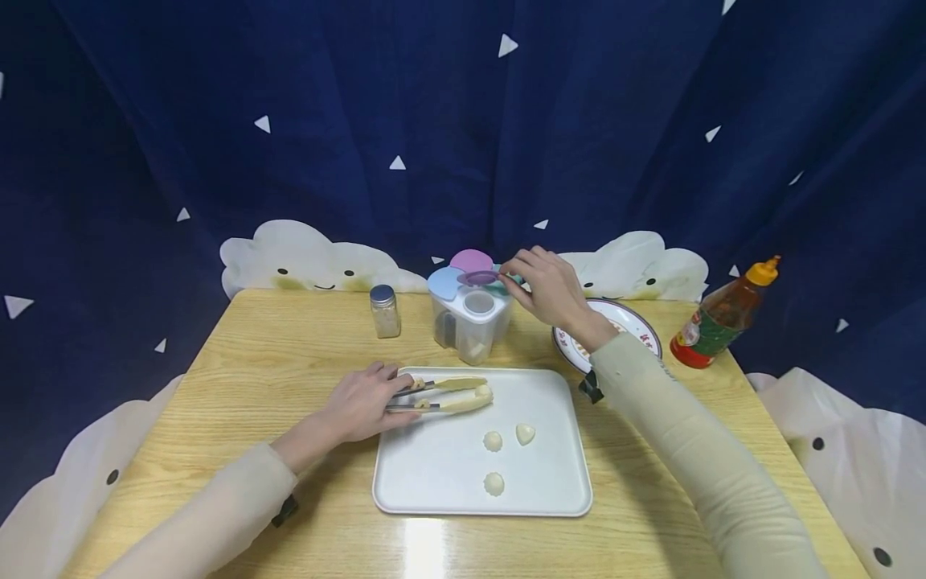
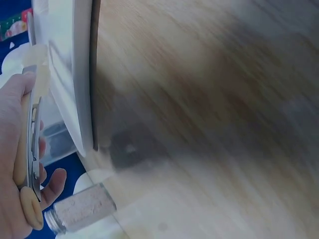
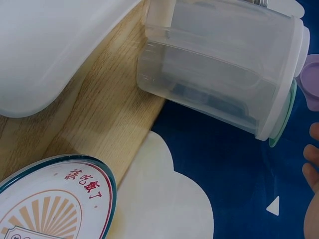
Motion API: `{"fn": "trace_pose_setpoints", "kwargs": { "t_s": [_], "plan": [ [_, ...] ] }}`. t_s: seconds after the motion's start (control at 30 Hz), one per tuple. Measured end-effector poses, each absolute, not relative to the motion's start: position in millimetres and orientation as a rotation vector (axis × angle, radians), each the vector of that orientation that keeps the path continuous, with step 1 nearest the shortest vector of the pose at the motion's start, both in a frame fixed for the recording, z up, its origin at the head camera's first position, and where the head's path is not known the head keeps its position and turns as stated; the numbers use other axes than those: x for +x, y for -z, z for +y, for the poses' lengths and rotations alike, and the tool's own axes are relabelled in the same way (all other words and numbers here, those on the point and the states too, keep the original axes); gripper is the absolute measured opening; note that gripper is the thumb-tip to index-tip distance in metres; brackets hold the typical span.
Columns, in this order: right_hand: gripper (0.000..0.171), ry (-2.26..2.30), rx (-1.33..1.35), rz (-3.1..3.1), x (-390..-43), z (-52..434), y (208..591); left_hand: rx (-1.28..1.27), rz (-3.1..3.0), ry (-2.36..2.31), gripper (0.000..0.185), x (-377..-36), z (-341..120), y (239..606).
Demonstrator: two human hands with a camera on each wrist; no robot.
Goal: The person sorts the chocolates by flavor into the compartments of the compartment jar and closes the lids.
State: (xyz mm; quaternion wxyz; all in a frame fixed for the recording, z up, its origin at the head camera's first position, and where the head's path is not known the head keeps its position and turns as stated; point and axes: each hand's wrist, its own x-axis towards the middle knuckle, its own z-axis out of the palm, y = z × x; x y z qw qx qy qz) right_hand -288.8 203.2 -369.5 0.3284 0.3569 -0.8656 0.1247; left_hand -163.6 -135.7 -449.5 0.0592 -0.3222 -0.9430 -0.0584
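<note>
My left hand (image 1: 365, 402) grips a pair of tongs (image 1: 461, 383) over the left part of a white tray (image 1: 405, 482). A small pale piece (image 1: 483, 392) sits at the tongs' tips. Three more pale pieces, one of them a rounded one (image 1: 494, 484), lie on the tray. Behind it stands a clear multi-compartment container (image 1: 475, 334) with coloured lids. The purple lid (image 1: 477, 278) is raised, and my right hand (image 1: 546, 285) pinches its edge between thumb and fingers. Below that lid a round opening (image 1: 479, 302) shows. In the right wrist view, fingertips (image 3: 311, 152) appear below the purple lid.
A glass jar (image 1: 386, 314) with a blue-grey cap stands left of the container. Under my right forearm is a round patterned plate (image 1: 644, 328), partly hidden. Farther right stands a sauce bottle (image 1: 712, 322) with a yellow cap. A dark blue curtain (image 1: 448, 96) hangs behind the table.
</note>
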Motion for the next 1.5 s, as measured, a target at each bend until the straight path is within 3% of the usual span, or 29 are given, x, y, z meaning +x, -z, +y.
{"fn": "trace_pose_setpoints", "kwargs": {
  "t_s": [0.83, 1.5],
  "plan": [
    [0.014, -0.318, 0.909, -2.320, -287, 202, 367, -0.820, -2.604, 0.190, 0.053, -181, -162, 351],
    [0.014, -0.316, 0.911, -2.309, -289, 201, 368, -0.792, -2.603, 0.171, 0.054, -204, -140, 344]
  ]
}}
